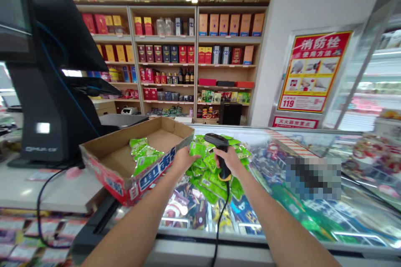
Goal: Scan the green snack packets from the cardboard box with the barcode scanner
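Note:
In the head view my right hand [230, 159] is wrapped round the handle of a black barcode scanner [216, 139], whose cable hangs down toward me. The scanner's head is above a heap of green snack packets [213, 181] on the glass counter top. My left hand [185, 159] pinches the edge of one green packet [197, 149] at the heap's left side, near the scanner. Left of that hand stands an open cardboard box [109, 142] with several more green packets [145, 154] inside.
A black checkout terminal [53, 91] rises at the left on a white counter [56, 192]. The glass display counter [263, 233] spans the front, with packaged goods under it. Shelves of boxes and bottles [169, 62] stand behind. A blurred patch [313, 178] lies at the right.

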Motion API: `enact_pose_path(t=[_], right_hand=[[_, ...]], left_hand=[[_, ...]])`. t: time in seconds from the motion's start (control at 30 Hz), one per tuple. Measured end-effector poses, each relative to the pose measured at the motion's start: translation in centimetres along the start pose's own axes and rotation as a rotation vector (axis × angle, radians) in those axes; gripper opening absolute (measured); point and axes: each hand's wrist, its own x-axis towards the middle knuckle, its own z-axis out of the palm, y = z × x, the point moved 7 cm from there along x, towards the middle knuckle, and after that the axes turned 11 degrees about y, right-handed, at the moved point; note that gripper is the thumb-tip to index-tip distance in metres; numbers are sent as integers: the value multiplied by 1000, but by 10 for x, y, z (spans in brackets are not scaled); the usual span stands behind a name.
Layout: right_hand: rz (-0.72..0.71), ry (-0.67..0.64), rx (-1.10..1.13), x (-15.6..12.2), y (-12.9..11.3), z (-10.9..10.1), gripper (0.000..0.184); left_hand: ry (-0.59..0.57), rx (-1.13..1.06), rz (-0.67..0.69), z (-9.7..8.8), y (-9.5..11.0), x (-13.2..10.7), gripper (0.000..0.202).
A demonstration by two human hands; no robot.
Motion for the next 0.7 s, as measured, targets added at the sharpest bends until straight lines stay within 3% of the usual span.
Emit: enact_pose_path(t=[0.13, 0.27, 0.43, 0.7], right_hand=[[-16, -12, -18, -3, -2, 0, 29], [-47, -89, -80, -8, -9, 6, 28], [-110, -168, -113, -14, -15, 11, 23], [-100, -158, -121, -11, -12, 6, 29]], left_hand=[[177, -239, 61, -15, 5, 3, 14], [328, -384, 41, -38, 5, 2, 12], [354, -344, 43, -47, 4, -1, 16], [348, -259, 87, -44, 7, -3, 18]])
